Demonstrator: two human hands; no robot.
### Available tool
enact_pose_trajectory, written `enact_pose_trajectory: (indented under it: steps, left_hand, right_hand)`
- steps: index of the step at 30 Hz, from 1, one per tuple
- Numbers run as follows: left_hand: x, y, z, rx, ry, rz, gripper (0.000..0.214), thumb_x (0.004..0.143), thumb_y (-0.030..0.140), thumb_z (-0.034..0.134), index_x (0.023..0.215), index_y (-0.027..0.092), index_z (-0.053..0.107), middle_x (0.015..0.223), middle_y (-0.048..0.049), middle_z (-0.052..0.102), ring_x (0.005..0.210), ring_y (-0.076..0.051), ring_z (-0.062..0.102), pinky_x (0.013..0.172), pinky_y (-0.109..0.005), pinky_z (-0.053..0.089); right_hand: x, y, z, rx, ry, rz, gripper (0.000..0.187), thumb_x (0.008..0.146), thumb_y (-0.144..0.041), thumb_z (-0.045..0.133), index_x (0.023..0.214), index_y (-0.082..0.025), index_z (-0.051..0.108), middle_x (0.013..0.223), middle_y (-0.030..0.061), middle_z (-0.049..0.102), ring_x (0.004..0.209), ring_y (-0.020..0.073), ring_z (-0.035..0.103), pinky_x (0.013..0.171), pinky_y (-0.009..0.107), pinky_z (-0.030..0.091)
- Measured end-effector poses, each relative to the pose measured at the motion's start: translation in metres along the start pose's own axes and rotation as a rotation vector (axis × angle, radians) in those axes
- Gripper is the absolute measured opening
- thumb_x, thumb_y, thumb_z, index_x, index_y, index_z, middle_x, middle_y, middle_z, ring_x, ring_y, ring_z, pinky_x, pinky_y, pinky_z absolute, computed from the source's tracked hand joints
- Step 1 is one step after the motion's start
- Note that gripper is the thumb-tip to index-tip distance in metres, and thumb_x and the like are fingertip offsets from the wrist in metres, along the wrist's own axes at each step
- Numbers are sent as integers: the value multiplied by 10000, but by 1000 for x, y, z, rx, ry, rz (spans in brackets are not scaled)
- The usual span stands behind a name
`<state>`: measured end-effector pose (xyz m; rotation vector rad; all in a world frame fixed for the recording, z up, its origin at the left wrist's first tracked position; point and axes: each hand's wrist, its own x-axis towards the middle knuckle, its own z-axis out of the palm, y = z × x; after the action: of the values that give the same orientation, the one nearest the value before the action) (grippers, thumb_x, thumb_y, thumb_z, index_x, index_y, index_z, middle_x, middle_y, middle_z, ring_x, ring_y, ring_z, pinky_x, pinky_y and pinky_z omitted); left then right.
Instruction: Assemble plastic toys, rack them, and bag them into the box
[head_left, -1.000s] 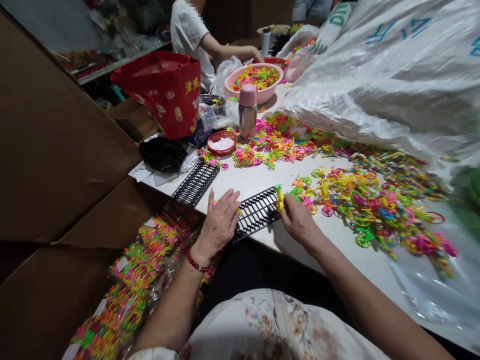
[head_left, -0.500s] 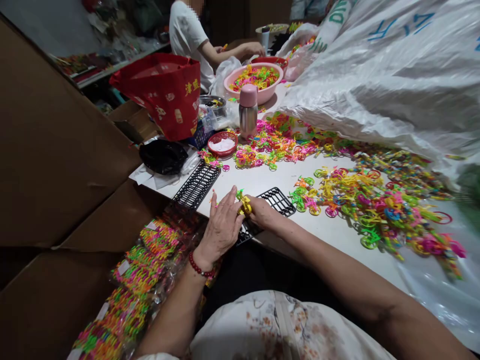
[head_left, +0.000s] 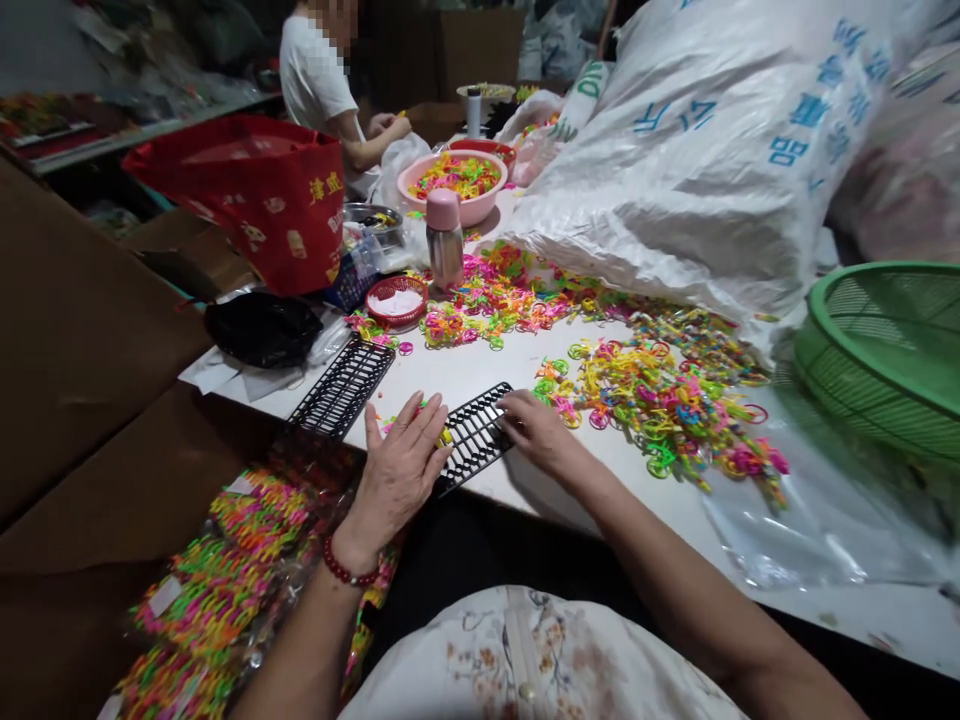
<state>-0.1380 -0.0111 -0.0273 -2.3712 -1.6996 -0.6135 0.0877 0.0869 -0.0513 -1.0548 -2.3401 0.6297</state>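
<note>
My left hand lies palm down with its fingers stretched out, at the left end of a black slotted plastic rack. A small yellow plastic piece and bits of green show by its fingers; whether the hand touches them I cannot tell. At the rack's right end is my right hand, its fingers bent and slightly apart, with nothing visible in them. Just beyond it spreads a heap of small bright plastic bicycle-like toys. To the left lies a second black rack.
A pink-lidded flask, a red basket and a pink basin of toys stand farther back. A red bag is at left, white sacks behind, a green basket at right. A co-worker sits beyond. Bagged toys lie below.
My hands have moved apart: the yellow piece they held between them is now by the left fingers, and the right hand is at the rack's far end. The view has swung right.
</note>
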Motion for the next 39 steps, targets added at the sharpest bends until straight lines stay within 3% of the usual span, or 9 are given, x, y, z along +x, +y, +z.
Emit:
enact_pose_trajectory:
  steps: [2,4,7,9,14,18,23,29,39]
  left_hand:
    - [0,0,-1,-15,6,5,481,968,312,483,1434,225,400,1454,-108,489,1404,-288,379,1157,-672,-16]
    - [2,0,-2,-21,21,3,463,967,304,492,1417,226,418,1437,-106,509,1378,-286,420,1150,-679,-36]
    - [5,0,-2,-21,63,3,395,966,278,499,1358,238,475,1396,-90,556,1321,-276,493,1133,-692,-84]
    - [7,1,-1,-25,85,9,359,966,258,494,1324,229,499,1384,-93,567,1305,-270,513,1135,-691,-81]
    - [9,3,2,1,76,10,352,964,217,487,1314,188,488,1400,-114,550,1336,-250,481,1171,-654,-20]
    - [8,3,0,13,57,11,365,970,217,469,1333,183,470,1410,-123,538,1354,-249,459,1184,-635,19]
    - [7,2,-4,-3,15,-2,381,979,202,432,1359,179,440,1436,-118,511,1383,-233,420,1194,-619,21]
    - [7,1,-5,-23,-18,-16,403,987,179,390,1390,180,408,1472,-111,469,1415,-213,369,1204,-600,21]
    - [8,1,-3,0,11,-10,462,980,228,425,1432,158,360,1511,-148,402,1416,-229,368,1197,-611,37]
  right_hand:
    - [-21,24,-28,-287,91,145,259,865,-123,484,1066,-180,638,1136,131,592,938,214,564,786,312,455]
    - [-35,46,-47,-523,90,246,191,848,-145,508,964,-174,657,1075,137,589,890,222,539,725,298,427]
    - [-41,63,-58,-633,-5,236,134,850,-162,514,857,-183,647,974,116,589,817,209,515,668,283,385]
    - [-37,63,-57,-610,6,210,182,882,-158,465,909,-181,643,953,111,592,792,205,516,660,286,371]
    - [-17,40,-43,-238,108,159,228,934,-207,381,952,-184,607,848,81,598,736,191,528,670,285,379]
    - [1,14,-22,111,55,112,187,912,-240,395,821,-207,555,709,22,563,647,166,497,624,268,368]
    - [24,-14,18,342,-23,97,106,864,-213,437,816,-215,531,696,-7,561,628,147,488,617,245,371]
    - [47,-24,55,430,-111,-4,118,878,-227,451,888,-198,565,776,10,637,697,147,549,673,233,414]
    - [50,-19,58,185,-322,-108,312,780,-83,529,1064,-186,606,928,62,702,805,182,626,724,250,430]
